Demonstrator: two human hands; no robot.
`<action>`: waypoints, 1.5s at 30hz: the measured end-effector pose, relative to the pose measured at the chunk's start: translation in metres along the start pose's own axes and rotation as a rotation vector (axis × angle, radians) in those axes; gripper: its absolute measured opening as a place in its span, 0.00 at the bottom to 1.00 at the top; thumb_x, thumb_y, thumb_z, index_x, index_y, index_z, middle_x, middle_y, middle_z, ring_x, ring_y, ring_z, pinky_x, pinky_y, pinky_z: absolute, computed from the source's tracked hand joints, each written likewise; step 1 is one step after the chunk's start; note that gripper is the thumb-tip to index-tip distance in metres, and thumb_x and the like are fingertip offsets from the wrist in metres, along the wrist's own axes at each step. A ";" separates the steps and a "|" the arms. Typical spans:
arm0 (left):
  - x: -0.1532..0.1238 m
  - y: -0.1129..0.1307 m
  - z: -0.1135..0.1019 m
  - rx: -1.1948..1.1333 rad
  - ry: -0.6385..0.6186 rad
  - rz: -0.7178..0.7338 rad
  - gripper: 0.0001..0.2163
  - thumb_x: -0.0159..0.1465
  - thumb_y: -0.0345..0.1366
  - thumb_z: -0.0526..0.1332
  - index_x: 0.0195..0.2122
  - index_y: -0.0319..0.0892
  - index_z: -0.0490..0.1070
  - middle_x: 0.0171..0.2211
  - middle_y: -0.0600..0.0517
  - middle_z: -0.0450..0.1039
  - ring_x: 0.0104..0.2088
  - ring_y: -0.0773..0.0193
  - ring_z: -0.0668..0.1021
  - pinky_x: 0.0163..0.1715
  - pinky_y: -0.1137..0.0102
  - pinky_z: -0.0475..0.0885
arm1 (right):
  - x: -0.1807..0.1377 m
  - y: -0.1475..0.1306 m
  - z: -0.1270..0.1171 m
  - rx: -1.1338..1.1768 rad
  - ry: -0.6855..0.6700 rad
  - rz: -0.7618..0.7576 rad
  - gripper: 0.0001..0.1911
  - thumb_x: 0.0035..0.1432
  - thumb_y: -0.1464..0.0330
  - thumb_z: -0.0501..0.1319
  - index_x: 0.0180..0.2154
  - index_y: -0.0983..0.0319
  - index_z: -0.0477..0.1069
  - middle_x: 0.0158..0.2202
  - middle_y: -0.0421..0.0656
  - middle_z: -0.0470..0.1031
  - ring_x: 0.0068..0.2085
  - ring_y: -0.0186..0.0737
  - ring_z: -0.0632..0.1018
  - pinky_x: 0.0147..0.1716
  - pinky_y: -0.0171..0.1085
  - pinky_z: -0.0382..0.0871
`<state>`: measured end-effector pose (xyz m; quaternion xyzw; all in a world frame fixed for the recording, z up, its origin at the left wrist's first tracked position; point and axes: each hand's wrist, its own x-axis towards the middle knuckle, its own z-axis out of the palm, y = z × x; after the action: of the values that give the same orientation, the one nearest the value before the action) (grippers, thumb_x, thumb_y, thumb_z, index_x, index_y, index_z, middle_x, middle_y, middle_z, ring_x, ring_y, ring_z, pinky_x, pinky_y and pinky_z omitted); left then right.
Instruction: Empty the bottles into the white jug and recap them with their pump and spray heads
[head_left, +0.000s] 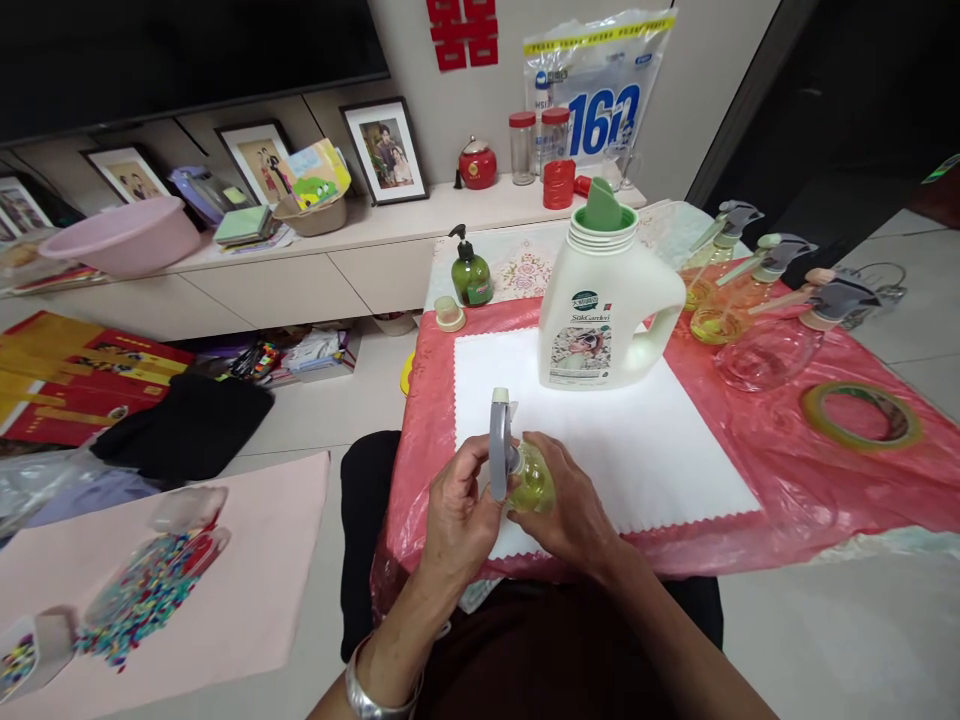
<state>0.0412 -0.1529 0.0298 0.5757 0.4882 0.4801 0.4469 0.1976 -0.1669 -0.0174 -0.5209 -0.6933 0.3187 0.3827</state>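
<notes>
Head view, nearest item first. Small spray bottle (pixel 529 480): clear rounded body holding yellow-green liquid, grey trigger head (pixel 499 432) standing upright on top. It is held above the near edge of the bench (pixel 787 490), between both hands. Left hand (pixel 457 515): fingers curled onto the neck and trigger head from the left, clamped on it. Right hand (pixel 570 510): fingers wrapped round the bottle body from the right, closed on it. A metal bangle (pixel 367 690) circles the left wrist.

Bench covering: crinkled pink plastic sheet, glossy. On it, a white mat (pixel 637 440) with a scalloped edge, flat and matte, just beyond the hands.

Middle of the mat's far part: large white detergent jug (pixel 600 310), moulded handle on its right, printed label, green spout at the open top; contents not visible.

Right of the jug: three more spray bottles (pixel 750 290) with grey trigger heads, clear bodies; two show yellowish liquid, the nearest looks clear. Roll of tape (pixel 861 412), flat ring, lying on the pink sheet near the right edge.

Far left of the bench: dark green pump bottle (pixel 471 270), with a small round cap (pixel 449 313) just beside it.

Floor, left: clear boxes of multicoloured beads (pixel 142 590) on a pale pink cloth.
</notes>
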 end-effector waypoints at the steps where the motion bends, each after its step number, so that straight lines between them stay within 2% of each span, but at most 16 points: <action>1: -0.001 -0.001 0.000 0.016 -0.003 0.016 0.12 0.61 0.32 0.67 0.46 0.47 0.76 0.42 0.51 0.80 0.39 0.63 0.80 0.41 0.70 0.75 | 0.000 0.001 0.000 -0.006 -0.002 0.001 0.41 0.49 0.72 0.65 0.63 0.58 0.54 0.60 0.52 0.66 0.61 0.49 0.69 0.58 0.50 0.69; 4: -0.001 -0.001 0.001 -0.002 0.002 0.040 0.11 0.61 0.32 0.67 0.45 0.47 0.77 0.43 0.51 0.80 0.40 0.62 0.80 0.43 0.69 0.75 | 0.000 0.003 0.000 -0.022 -0.011 -0.006 0.42 0.48 0.72 0.66 0.63 0.59 0.53 0.61 0.53 0.65 0.62 0.51 0.68 0.59 0.52 0.68; 8: 0.007 -0.002 0.003 -0.122 -0.024 -0.010 0.11 0.59 0.38 0.70 0.43 0.45 0.78 0.40 0.49 0.81 0.43 0.58 0.81 0.44 0.67 0.75 | 0.003 0.005 -0.004 -0.010 -0.034 -0.033 0.44 0.47 0.71 0.67 0.64 0.59 0.51 0.62 0.54 0.65 0.63 0.53 0.68 0.59 0.54 0.67; 14: 0.006 -0.007 0.002 -0.161 -0.099 -0.031 0.13 0.63 0.42 0.67 0.47 0.46 0.76 0.43 0.48 0.79 0.44 0.59 0.80 0.47 0.67 0.74 | 0.004 0.006 -0.003 0.003 -0.047 -0.039 0.43 0.47 0.72 0.66 0.63 0.58 0.53 0.61 0.51 0.65 0.62 0.50 0.68 0.59 0.51 0.68; 18: 0.004 -0.008 0.008 -0.178 -0.015 0.019 0.17 0.56 0.41 0.73 0.46 0.46 0.77 0.45 0.49 0.76 0.47 0.58 0.77 0.50 0.67 0.72 | 0.003 0.008 0.000 0.001 -0.042 -0.040 0.40 0.50 0.70 0.66 0.63 0.59 0.55 0.62 0.52 0.65 0.62 0.49 0.67 0.60 0.50 0.67; 20: 0.006 -0.008 0.011 -0.148 0.051 0.041 0.16 0.53 0.41 0.75 0.42 0.46 0.79 0.43 0.50 0.75 0.46 0.58 0.77 0.49 0.68 0.72 | 0.002 0.008 0.000 -0.004 -0.037 -0.042 0.40 0.50 0.69 0.66 0.63 0.60 0.54 0.62 0.53 0.65 0.62 0.49 0.67 0.60 0.50 0.67; 22: 0.008 -0.007 0.011 -0.131 0.065 0.040 0.14 0.53 0.40 0.75 0.40 0.46 0.79 0.41 0.50 0.74 0.45 0.59 0.77 0.46 0.68 0.72 | 0.002 0.009 0.000 -0.010 -0.033 -0.044 0.41 0.50 0.70 0.66 0.63 0.61 0.53 0.62 0.53 0.65 0.62 0.49 0.67 0.60 0.51 0.66; 30: 0.009 -0.017 0.002 -0.258 -0.053 0.012 0.12 0.59 0.41 0.71 0.44 0.46 0.78 0.44 0.49 0.78 0.47 0.58 0.78 0.49 0.67 0.72 | 0.003 0.006 -0.001 -0.017 -0.033 -0.039 0.45 0.47 0.73 0.65 0.64 0.59 0.50 0.62 0.54 0.64 0.63 0.52 0.67 0.60 0.53 0.67; 37: 0.011 -0.028 0.001 -0.380 -0.176 -0.021 0.16 0.61 0.43 0.69 0.48 0.45 0.76 0.46 0.48 0.79 0.46 0.60 0.79 0.50 0.67 0.72 | 0.004 0.006 -0.003 -0.001 -0.047 -0.023 0.44 0.46 0.72 0.67 0.63 0.60 0.51 0.60 0.53 0.66 0.61 0.50 0.68 0.59 0.50 0.68; 39: 0.013 -0.027 0.004 -0.364 -0.161 0.012 0.18 0.57 0.44 0.72 0.47 0.45 0.76 0.45 0.48 0.78 0.46 0.59 0.78 0.48 0.68 0.72 | 0.004 0.006 -0.003 0.002 -0.052 -0.025 0.43 0.47 0.72 0.66 0.63 0.60 0.53 0.60 0.52 0.66 0.61 0.49 0.68 0.58 0.49 0.68; 42: 0.016 -0.024 0.009 -0.311 -0.057 0.062 0.19 0.51 0.45 0.76 0.42 0.45 0.78 0.42 0.50 0.76 0.45 0.59 0.78 0.46 0.68 0.72 | 0.003 0.007 -0.004 0.005 -0.058 -0.043 0.41 0.48 0.72 0.65 0.63 0.59 0.53 0.61 0.51 0.66 0.62 0.48 0.67 0.59 0.48 0.67; 45: 0.018 -0.022 0.010 -0.256 -0.018 0.058 0.17 0.51 0.42 0.76 0.40 0.45 0.78 0.40 0.51 0.74 0.43 0.60 0.77 0.44 0.69 0.72 | 0.004 0.007 -0.005 0.002 -0.049 -0.048 0.43 0.47 0.72 0.65 0.63 0.59 0.52 0.61 0.52 0.65 0.62 0.49 0.67 0.60 0.50 0.67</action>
<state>0.0489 -0.1332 0.0086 0.5323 0.4020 0.5459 0.5069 0.2041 -0.1615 -0.0200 -0.4958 -0.7145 0.3228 0.3735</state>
